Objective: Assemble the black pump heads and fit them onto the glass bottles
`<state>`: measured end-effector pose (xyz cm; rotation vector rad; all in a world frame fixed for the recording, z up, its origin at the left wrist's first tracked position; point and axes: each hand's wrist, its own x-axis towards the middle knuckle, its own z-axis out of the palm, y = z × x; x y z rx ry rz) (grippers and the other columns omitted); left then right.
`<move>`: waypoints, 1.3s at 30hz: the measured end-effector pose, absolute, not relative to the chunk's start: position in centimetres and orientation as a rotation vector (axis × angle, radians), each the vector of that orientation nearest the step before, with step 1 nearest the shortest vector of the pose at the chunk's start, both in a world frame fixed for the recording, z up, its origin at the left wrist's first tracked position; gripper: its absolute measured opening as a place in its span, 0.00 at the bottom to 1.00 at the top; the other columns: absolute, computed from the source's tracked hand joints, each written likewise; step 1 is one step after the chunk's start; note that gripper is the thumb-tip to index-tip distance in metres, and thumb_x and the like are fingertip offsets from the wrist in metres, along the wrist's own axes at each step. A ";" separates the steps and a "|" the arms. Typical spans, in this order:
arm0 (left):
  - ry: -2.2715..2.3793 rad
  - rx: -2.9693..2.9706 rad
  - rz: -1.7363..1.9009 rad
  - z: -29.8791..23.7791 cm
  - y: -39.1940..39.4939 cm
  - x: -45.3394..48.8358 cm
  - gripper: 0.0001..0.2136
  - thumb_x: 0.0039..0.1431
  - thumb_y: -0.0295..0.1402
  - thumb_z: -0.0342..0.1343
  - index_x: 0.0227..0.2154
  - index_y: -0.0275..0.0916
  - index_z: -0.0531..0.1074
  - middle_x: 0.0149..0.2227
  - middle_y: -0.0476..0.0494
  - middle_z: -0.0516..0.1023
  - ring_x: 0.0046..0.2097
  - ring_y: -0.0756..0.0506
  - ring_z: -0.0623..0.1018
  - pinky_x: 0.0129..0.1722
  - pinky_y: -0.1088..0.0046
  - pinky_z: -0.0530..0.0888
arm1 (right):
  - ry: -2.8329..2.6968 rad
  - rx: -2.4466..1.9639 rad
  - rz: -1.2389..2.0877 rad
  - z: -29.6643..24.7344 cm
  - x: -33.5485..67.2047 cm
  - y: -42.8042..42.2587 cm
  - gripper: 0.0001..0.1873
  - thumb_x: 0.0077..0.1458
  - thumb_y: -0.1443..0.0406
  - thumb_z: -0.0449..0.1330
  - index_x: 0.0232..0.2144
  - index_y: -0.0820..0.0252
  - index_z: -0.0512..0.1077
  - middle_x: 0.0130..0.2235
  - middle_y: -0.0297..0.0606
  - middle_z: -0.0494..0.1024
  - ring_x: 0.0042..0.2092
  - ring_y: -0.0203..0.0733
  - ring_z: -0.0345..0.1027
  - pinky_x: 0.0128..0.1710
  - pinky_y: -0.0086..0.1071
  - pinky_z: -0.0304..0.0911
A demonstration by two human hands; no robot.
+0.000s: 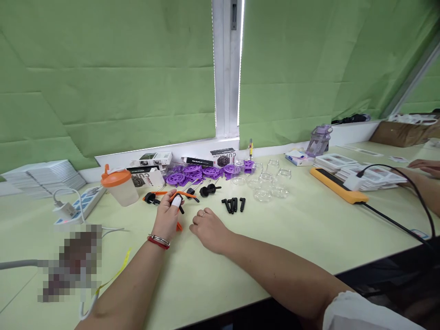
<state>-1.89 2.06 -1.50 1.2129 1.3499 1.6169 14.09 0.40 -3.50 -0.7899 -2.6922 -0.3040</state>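
My left hand is closed around an orange plastic piece with long thin arms. A short black part sticks out beside its fingers. Just to the right, my right hand lies low over the table with its fingers curled in; whatever they hold, if anything, is hidden. Black round parts with metal rods lie beyond my hands. Several small black L-shaped pegs are grouped to the right. Behind them, purple plastic wheel-like parts form a row, and clear plastic cups stand close by.
Printed boxes stand against the wall. An orange-lidded cup and a power strip are on the left. To the right are a yellow-black power strip, stacked white cards, a purple bottle and another person's forearm.
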 end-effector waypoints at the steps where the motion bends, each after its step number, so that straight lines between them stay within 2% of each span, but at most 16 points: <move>1: 1.379 1.247 1.604 -1.5 2.0 -1.8 0.22 0.53 0.39 0.55 0.51 0.40 0.65 0.45 0.42 0.71 0.43 0.46 0.74 0.46 0.65 0.69 | -2.719 -0.784 -0.318 -3.6 14.0 0.4 0.05 0.53 0.73 0.56 0.28 0.63 0.71 0.31 0.39 0.71 0.38 0.43 0.59 0.39 0.38 0.51; 7: 1.503 1.425 1.520 -1.7 1.8 -1.7 0.22 0.55 0.38 0.52 0.53 0.42 0.64 0.47 0.42 0.71 0.42 0.46 0.73 0.41 0.68 0.70 | -2.769 -0.709 -0.425 -3.7 14.0 0.3 0.06 0.54 0.73 0.55 0.29 0.64 0.71 0.30 0.40 0.71 0.38 0.43 0.59 0.39 0.38 0.50; 13: 1.564 1.473 1.505 -1.8 1.8 -2.0 0.22 0.56 0.38 0.52 0.54 0.40 0.64 0.43 0.42 0.73 0.37 0.46 0.73 0.36 0.69 0.70 | -2.817 -0.462 -0.576 -3.3 14.1 -0.2 0.10 0.57 0.74 0.52 0.28 0.64 0.72 0.30 0.40 0.72 0.37 0.43 0.60 0.38 0.37 0.50; 22: 1.560 1.487 1.495 -1.9 1.9 -2.0 0.22 0.55 0.38 0.52 0.53 0.40 0.64 0.47 0.41 0.71 0.38 0.46 0.73 0.38 0.69 0.70 | -2.849 -0.162 -0.749 -2.4 14.1 -0.8 0.11 0.54 0.76 0.52 0.27 0.64 0.72 0.28 0.41 0.73 0.33 0.41 0.62 0.37 0.38 0.52; 29: 1.561 1.465 1.501 -1.7 1.7 -1.9 0.22 0.54 0.39 0.53 0.53 0.41 0.65 0.44 0.41 0.72 0.39 0.45 0.72 0.41 0.66 0.69 | -2.827 -0.019 -0.730 -2.9 13.9 -0.9 0.10 0.54 0.75 0.52 0.29 0.63 0.72 0.31 0.42 0.76 0.33 0.41 0.63 0.35 0.36 0.54; 33: 1.569 1.465 1.494 -1.8 1.7 -1.9 0.22 0.54 0.39 0.53 0.53 0.40 0.65 0.47 0.39 0.72 0.43 0.44 0.72 0.44 0.66 0.69 | -2.799 0.036 -0.716 -3.0 13.7 -1.2 0.10 0.54 0.75 0.52 0.29 0.63 0.72 0.31 0.42 0.76 0.33 0.40 0.64 0.36 0.36 0.54; 39: 1.533 1.506 1.437 -2.0 1.8 -1.9 0.23 0.55 0.40 0.53 0.54 0.40 0.64 0.48 0.40 0.72 0.43 0.44 0.72 0.43 0.67 0.68 | -2.774 0.034 -0.722 -3.3 13.6 -1.4 0.10 0.55 0.75 0.52 0.29 0.62 0.72 0.31 0.41 0.76 0.34 0.40 0.64 0.37 0.36 0.54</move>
